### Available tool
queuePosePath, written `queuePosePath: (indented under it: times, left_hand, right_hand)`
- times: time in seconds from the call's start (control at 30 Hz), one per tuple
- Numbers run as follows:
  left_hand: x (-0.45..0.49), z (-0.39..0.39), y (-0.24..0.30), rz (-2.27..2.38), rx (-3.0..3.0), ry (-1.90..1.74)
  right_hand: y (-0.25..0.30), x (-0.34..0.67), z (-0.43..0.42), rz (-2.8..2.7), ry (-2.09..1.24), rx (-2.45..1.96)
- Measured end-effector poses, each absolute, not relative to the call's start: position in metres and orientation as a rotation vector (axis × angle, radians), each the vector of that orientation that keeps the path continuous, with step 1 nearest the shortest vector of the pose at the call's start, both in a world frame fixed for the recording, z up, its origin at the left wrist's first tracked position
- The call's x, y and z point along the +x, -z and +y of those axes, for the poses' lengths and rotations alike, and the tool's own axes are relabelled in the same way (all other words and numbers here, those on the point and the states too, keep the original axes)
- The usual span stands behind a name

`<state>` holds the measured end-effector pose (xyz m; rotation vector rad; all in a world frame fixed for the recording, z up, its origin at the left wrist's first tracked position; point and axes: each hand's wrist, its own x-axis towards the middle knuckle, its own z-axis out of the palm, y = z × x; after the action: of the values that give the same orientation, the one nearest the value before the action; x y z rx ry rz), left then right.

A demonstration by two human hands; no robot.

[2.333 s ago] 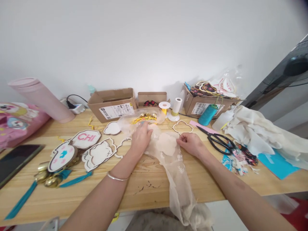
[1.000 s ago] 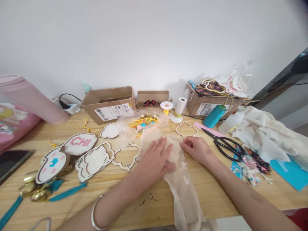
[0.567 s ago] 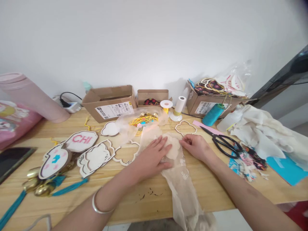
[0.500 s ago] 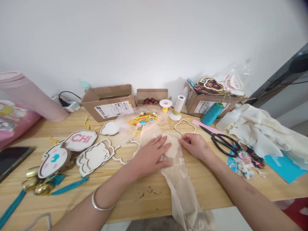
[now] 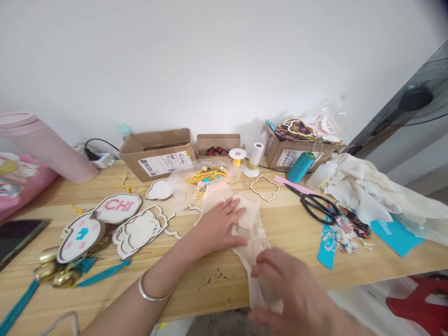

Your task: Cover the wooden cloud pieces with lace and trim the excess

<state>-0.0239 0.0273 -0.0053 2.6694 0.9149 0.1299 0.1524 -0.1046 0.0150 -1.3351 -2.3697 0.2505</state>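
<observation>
My left hand (image 5: 223,225) lies flat on a strip of sheer cream fabric (image 5: 245,254) embroidered with small white flowers. Its fingers are spread over a pale shape (image 5: 250,213) that shows at the fabric's upper part; whether it lies under or within the cloth I cannot tell. Nearer the table's front edge, my right hand (image 5: 290,284) is blurred, thumb and fingers apart above the hanging end of the strip. I cannot make out whether it touches the cloth. Beyond the fabric rests a thin flower-shaped wooden frame (image 5: 265,188).
Black scissors (image 5: 317,205) and fabric scraps (image 5: 346,233) lie to the right, beside a bunched cream cloth (image 5: 371,186). Cardboard boxes (image 5: 157,154) stand along the wall. White wooden shapes (image 5: 140,228) and brass bells (image 5: 65,275) with teal tassels are at left.
My right hand has left the fabric's upper right edge and come down toward the front edge, its fingers opening. My left hand stays on the fabric. The view has shifted slightly.
</observation>
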Motion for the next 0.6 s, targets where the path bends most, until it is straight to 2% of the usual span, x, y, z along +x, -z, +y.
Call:
queuePosePath:
  times: [0.1, 0.2, 0.3, 0.43, 0.6]
  left_hand:
    - [-0.023, 0.027, 0.008, 0.914, 2.664, -0.16]
    - [-0.021, 0.025, 0.009, 0.946, 2.658, -0.182]
    - [-0.017, 0.018, 0.011, 0.998, 2.653, -0.192]
    - [-0.008, 0.007, 0.011, 1.075, 2.61, -0.238]
    - [0.004, -0.001, -0.014, 1.188, 2.47, -0.04]
  right_hand:
    - [0.009, 0.15, -0.131, -2.385, -0.1, -1.367]
    - [0.016, 0.162, -0.134, -2.424, -0.237, -1.368]
    - [0.0, 0.18, -0.122, -2.493, -0.463, -1.319]
    - [-0.03, 0.213, -0.092, -2.465, -0.518, -1.361]
    - [-0.068, 0.237, -0.063, -2.456, -0.672, -1.398]
